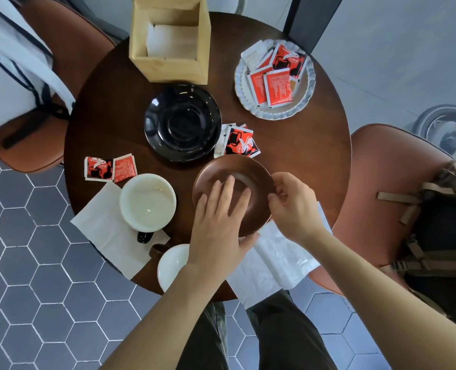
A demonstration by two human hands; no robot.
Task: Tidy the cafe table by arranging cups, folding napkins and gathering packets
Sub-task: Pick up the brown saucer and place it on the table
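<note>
- Grey six-sided floor tiles (34, 289) lie all around a round dark wood desk (301, 161), and three brown chairs stand close to its rim.
- Bare desk shows most on the right side, between the white plate and the brown saucer.
- One wooden box (168, 62) stands at the far edge with white napkins inside.
- One white plate (305, 102) with a wavy rim sits at the far right, near the edge; about five red packets (277, 86) lie on it.
- One black saucer (183, 121) sits in the middle, just in front of the box.
- Two or three packets (239, 141) lie between the black saucer and the brown saucer.
- Two more packets (109, 168) lie near the left edge.
- One brown saucer (221, 169) is near the front; the left hand (219, 225) lies flat and open on top of it, fingers spread, thumb at the near rim.
- Right hand (293, 204) pinches the right rim of the brown saucer.
- One white cup (148, 201) stands on an open napkin (101, 225) that hangs over the left edge.
- One more white cup (172, 265) sits at the front edge, partly under the left arm.
- One crumpled napkin (272, 263) hangs over the front edge, below the hands.
</note>
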